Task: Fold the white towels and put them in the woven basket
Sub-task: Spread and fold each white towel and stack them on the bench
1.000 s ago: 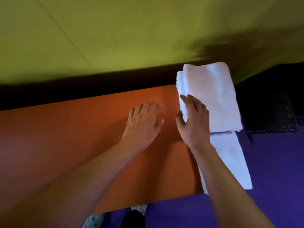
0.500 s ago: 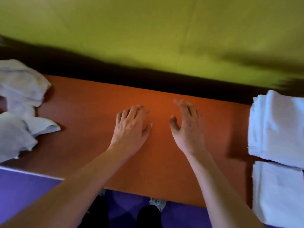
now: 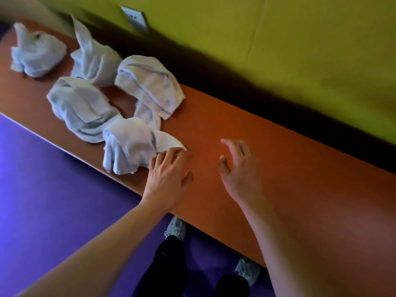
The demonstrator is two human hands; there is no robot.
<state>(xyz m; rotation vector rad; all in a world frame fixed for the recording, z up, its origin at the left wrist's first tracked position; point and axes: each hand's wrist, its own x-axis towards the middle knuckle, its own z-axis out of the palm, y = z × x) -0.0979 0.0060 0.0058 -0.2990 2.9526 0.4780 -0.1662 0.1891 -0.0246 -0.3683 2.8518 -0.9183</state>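
Observation:
Several crumpled white towels lie on the left part of an orange table. The nearest towel sits at the table's front edge. My left hand lies flat on the table with straight fingers, its fingertips touching that towel's right corner. My right hand hovers over the bare tabletop to the right, fingers spread and relaxed, holding nothing. Other towels lie behind: one at the front left, one in the middle, one further back, one at the far left. No woven basket or folded towel is in view.
A yellow-green wall with a wall socket runs behind the table, with a dark gap between. Purple floor lies in front of the table. My legs and shoes show below the table edge.
The view has swung left, away from the folded towels and onto the crumpled pile. Both hands moved left along the table; my left hand now touches the nearest crumpled towel.

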